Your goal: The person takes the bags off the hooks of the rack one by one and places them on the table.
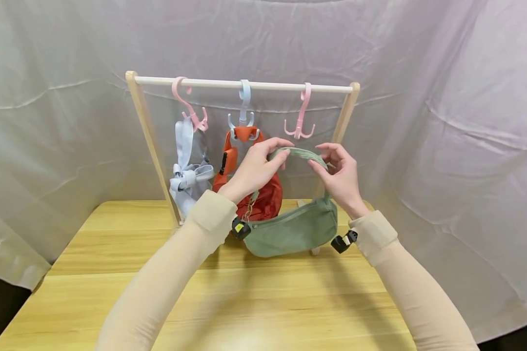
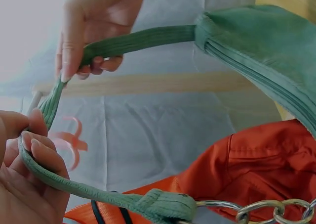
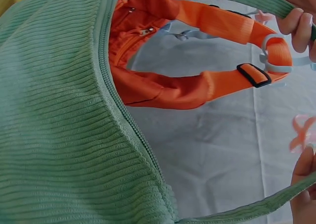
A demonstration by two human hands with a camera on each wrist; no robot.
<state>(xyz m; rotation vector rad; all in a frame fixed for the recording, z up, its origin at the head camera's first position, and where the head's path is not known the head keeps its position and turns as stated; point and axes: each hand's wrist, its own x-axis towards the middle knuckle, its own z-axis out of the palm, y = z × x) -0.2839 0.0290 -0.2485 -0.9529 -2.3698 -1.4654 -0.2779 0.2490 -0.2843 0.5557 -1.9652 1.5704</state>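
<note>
A green corduroy shoulder bag (image 1: 292, 231) hangs by its strap from both hands, in front of the rack. My left hand (image 1: 263, 163) pinches the strap (image 1: 305, 153) on its left part, thumb against fingers. On the strap's right part, my right hand (image 1: 339, 173) grips it the same way. The left wrist view shows a metal chain (image 2: 261, 210) joining one strap end to the bag. Just above and behind the hands hangs a pink hook (image 1: 299, 127) with bare prongs. An orange bag (image 1: 270, 195) hangs from a blue hook (image 1: 244, 105), partly hidden by my left hand.
The wooden rack (image 1: 147, 131) stands at the back of the wooden table (image 1: 246, 302), with a white bar (image 1: 219, 84) across its top. At left, a light blue bag (image 1: 186, 178) with a knotted strap hangs from another pink hook (image 1: 191, 109). Grey curtain (image 1: 443, 122) surrounds the table.
</note>
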